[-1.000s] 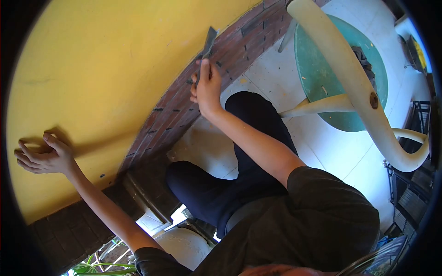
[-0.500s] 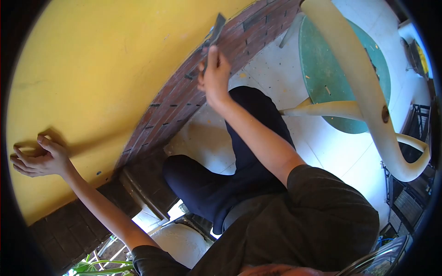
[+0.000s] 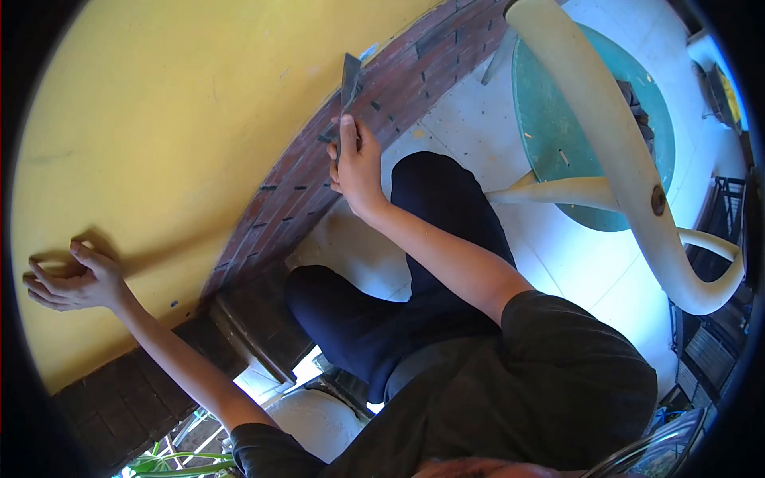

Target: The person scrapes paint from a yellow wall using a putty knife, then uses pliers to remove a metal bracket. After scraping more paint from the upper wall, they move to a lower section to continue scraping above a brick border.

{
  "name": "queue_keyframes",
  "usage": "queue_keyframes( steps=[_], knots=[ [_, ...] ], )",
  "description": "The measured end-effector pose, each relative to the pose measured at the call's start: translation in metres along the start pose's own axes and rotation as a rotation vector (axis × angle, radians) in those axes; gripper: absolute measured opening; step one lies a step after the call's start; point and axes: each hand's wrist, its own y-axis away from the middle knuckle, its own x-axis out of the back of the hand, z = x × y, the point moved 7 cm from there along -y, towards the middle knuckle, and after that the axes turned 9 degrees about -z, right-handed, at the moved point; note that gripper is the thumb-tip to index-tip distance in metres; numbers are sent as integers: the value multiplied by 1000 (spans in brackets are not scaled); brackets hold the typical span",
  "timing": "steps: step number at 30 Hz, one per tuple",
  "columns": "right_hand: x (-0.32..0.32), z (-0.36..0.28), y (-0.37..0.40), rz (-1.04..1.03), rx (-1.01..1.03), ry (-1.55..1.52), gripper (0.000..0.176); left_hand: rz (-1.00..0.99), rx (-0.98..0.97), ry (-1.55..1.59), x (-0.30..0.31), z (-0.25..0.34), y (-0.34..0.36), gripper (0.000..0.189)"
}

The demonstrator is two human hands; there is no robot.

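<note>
Your R hand (image 3: 356,163) is closed around the scraper (image 3: 350,80), thumb along its handle & blade pointing up & away from you, right by the edge where the yellow wall (image 3: 183,119) meets the brick strip (image 3: 279,187), tho can't tell if the blade's touching. Your L hand (image 3: 76,280) is part-open w/ fingers loosely curled, up against the yellow wall, well apart from the scraper, w/ nothing visible in it. Over on your R, a curved white frame (image 3: 590,103) crosses in front of a green surface (image 3: 550,119) w/ a dark cloth (image 3: 637,111) on it.
</note>
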Motion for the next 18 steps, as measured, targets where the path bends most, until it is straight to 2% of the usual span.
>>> queue_keyframes(
  steps=[12,16,18],
  knots=[
    [-18,13,23,-5,-108,32,45,19,78,71,6,1,0,71],
    [-4,7,3,46,43,85,46,-3,102,55,-2,-14,12,72],
    [-3,1,-3,63,44,102,46,-13,115,41,-3,-19,14,72]
  ],
)
